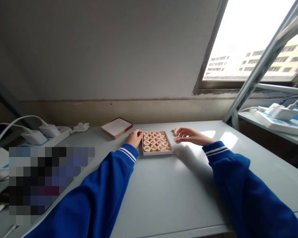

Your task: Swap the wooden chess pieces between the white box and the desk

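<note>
A shallow box (157, 153) sits on the desk, filled with rows of round wooden Chinese chess pieces (153, 142) marked in red and black characters. My left hand (134, 138) is closed at the box's left edge, its fingers curled against the upper left side. To the right of the box, my right hand (190, 136) pinches a xiangqi piece (176, 140) between thumb and fingers, tilted and partly hidden. Just behind those fingers lie other loose pieces (174, 130), partly covered by the hand.
The box lid (117, 127) lies upside down at the back left of the grey desk (169, 188). Power strips with white plugs (49, 130) and cables stand at the left; another strip (278, 119) rests on a right shelf. A metal post (253, 72) rises beside the window.
</note>
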Action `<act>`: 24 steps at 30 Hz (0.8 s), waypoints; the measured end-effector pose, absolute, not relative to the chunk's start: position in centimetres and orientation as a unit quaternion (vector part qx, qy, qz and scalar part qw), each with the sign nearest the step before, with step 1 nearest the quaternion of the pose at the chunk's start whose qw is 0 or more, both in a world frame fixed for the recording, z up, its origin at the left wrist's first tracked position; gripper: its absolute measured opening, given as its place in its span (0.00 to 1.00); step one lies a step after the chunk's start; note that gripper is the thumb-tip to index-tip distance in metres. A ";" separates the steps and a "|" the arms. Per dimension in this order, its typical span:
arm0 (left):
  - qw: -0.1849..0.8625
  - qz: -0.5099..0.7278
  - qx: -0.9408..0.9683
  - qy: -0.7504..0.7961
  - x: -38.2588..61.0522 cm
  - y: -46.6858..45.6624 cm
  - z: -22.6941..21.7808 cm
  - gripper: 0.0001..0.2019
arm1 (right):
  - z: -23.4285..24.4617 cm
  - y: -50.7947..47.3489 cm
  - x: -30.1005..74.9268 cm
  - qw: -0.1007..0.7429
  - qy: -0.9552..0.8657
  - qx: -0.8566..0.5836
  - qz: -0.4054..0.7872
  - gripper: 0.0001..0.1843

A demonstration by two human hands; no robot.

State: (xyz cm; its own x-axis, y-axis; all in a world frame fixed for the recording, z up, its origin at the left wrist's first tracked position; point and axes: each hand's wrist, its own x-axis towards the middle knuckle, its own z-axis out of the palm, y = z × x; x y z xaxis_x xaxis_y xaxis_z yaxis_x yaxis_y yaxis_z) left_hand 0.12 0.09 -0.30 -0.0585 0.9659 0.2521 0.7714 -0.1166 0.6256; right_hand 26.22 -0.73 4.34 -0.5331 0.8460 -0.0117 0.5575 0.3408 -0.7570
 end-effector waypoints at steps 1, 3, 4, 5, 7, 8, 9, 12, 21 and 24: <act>0.146 0.330 0.669 0.649 0.1 0.1 -0.3 0.09 | 4.2 -0.4 26.9 0.176 -0.786 -0.460 0.374 0.25; 0.144 0.330 0.668 0.651 0.2 0.0 -0.2 0.08 | 3.7 0.2 28.2 0.132 -0.776 -0.516 0.338 0.24; 0.143 0.330 0.668 0.652 0.2 0.0 -0.1 0.08 | 3.4 0.5 28.6 0.117 -0.772 -0.552 0.293 0.24; 0.143 0.330 0.667 0.653 0.2 -0.1 -0.1 0.08 | 3.1 0.8 29.0 0.111 -0.767 -0.584 0.241 0.24; 0.142 0.328 0.666 0.655 0.2 -0.1 -0.1 0.08 | 2.7 1.2 29.3 0.122 -0.766 -0.610 0.165 0.23; 0.143 0.328 0.665 0.655 0.2 -0.1 -0.1 0.08 | 2.6 1.3 29.4 0.132 -0.771 -0.604 0.154 0.23; 0.143 0.328 0.665 0.656 0.2 -0.1 -0.1 0.09 | 2.5 1.4 29.4 0.141 -0.776 -0.593 0.161 0.23; 0.147 0.331 0.665 0.653 0.2 -0.1 -0.1 0.08 | 2.6 1.3 29.6 0.145 -0.775 -0.561 0.252 0.24; 0.149 0.326 0.665 0.655 0.2 0.0 -0.1 0.09 | 2.4 1.0 29.7 0.087 -0.765 -0.581 0.263 0.23; 0.152 0.327 0.664 0.655 0.2 0.0 -0.2 0.09 | 2.4 0.4 27.6 0.153 -0.751 -0.641 0.047 0.19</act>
State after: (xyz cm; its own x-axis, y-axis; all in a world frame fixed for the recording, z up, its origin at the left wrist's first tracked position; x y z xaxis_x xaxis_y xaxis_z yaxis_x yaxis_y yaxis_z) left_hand 0.21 0.03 -0.24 -0.0726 0.9692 0.2352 0.7704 -0.0952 0.6303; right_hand 27.58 0.39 2.42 -0.1322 0.9765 0.1699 0.9478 0.1747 -0.2666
